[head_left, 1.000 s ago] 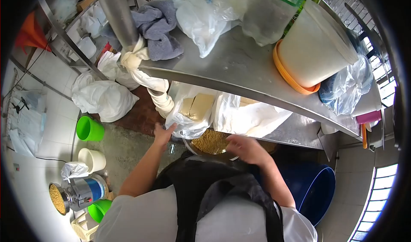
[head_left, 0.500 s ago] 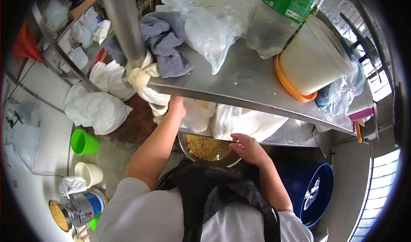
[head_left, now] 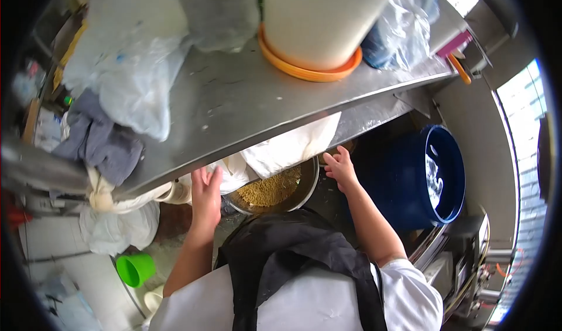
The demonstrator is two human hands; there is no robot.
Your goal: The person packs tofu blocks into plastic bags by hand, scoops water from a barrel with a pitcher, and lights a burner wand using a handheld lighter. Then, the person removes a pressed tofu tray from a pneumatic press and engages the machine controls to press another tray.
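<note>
Below the shelf's front edge my left hand [head_left: 206, 197] is raised with its thumb apart from the fingers, beside a white bag [head_left: 233, 174]. My right hand [head_left: 341, 168] is open, fingers stretched toward the lower shelf, with nothing visible in it. Between my hands on the floor stands a metal bowl [head_left: 309, 191] of yellowish grains or beans [head_left: 268, 191]. Another white sack or cloth [head_left: 293, 146] lies on the lower shelf and hangs over its edge, partly covering the bowl from view.
The steel shelf [head_left: 234, 97] holds a grey towel [head_left: 99, 135], plastic bags [head_left: 137, 73] and a white bucket [head_left: 319, 23] in an orange tray [head_left: 304, 72]. A blue drum [head_left: 392, 179] stands right. Left are a green bucket [head_left: 136, 269] and a white sack [head_left: 120, 225].
The view has swung to the right. My left hand has come away from the knotted cloth at the post and is now near the white bag. My right hand's fingers are more extended.
</note>
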